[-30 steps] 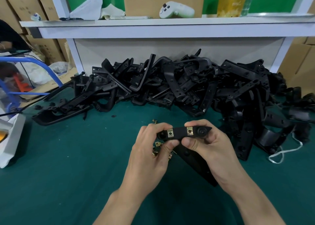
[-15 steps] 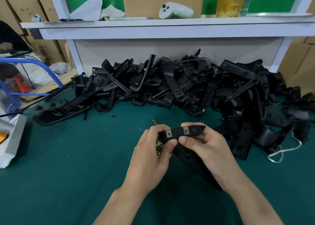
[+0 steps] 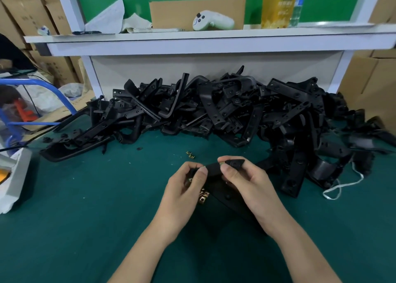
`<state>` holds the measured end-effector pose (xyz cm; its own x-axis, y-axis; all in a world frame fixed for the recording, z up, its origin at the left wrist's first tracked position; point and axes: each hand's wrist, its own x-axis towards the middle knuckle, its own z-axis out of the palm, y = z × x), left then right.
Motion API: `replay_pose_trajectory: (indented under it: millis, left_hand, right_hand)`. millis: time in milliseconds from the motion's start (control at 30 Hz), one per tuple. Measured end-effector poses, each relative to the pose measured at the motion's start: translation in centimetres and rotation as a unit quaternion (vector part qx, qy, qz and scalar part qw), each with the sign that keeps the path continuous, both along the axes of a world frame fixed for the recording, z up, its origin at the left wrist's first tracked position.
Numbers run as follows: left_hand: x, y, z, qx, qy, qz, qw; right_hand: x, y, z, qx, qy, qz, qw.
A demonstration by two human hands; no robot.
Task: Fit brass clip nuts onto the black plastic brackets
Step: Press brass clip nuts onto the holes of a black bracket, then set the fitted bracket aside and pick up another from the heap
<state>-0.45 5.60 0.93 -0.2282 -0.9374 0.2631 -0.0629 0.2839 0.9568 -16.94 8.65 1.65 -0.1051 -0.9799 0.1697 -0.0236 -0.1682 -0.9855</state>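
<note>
Both hands hold one black plastic bracket (image 3: 214,168) just above the green mat. My left hand (image 3: 186,187) pinches its left end between thumb and fingers. My right hand (image 3: 246,181) grips the right end, thumb on top near a brass clip nut (image 3: 220,164) that barely shows at the bracket's edge. Loose brass clip nuts (image 3: 203,197) lie under my left hand, partly hidden, and two more brass nuts (image 3: 190,154) sit farther back on the mat. The bracket's long lower arm (image 3: 230,199) runs down under my right wrist.
A big heap of black brackets (image 3: 225,111) fills the back of the mat against the white shelf frame (image 3: 192,44). A white cord (image 3: 340,186) lies at the right. A white box (image 3: 15,175) and a blue cart handle (image 3: 42,85) stand at the left.
The bracket has been rolled in my hands, so the two brass nuts that faced me are now turned mostly out of sight. Both hands stayed at the same spot.
</note>
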Motion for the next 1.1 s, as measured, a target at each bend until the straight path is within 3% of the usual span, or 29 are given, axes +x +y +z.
replay_pose_trajectory:
  millis: [300,533,700,867,933,1000,1100]
  left_hand:
    - [-1.9,2.3,1.1,0.05,0.034,0.003,0.998]
    - [-4.1,5.4,2.3,0.056,-0.004,-0.03,0.998]
    - [-9.2,8.5,3.2,0.039,-0.039,-0.035,0.998]
    - [-17.2,13.6,3.9,0.04,-0.008,-0.119,0.992]
    - [-21.3,16.5,4.4,0.048,0.004,-0.204,0.978]
    - [-25.4,19.8,4.7,0.015,-0.067,-0.311,0.948]
    - [-29.0,23.4,5.0,-0.08,-0.096,-0.383,0.915]
  right_hand:
    - [0.0,1.3,-0.4,0.017,0.061,-0.09,0.994]
    - [-3.2,4.8,1.9,0.06,0.144,-0.126,0.98]
    - [-6.6,9.3,4.3,0.063,0.169,-0.229,0.957]
    - [-10.7,14.8,5.9,0.024,0.216,-0.405,0.888]
    - [-13.1,17.8,6.9,0.01,0.292,-0.503,0.813]
    - [-15.5,20.9,8.1,0.004,0.34,-0.589,0.733]
    - [-18.0,24.5,9.4,-0.005,0.348,-0.641,0.684]
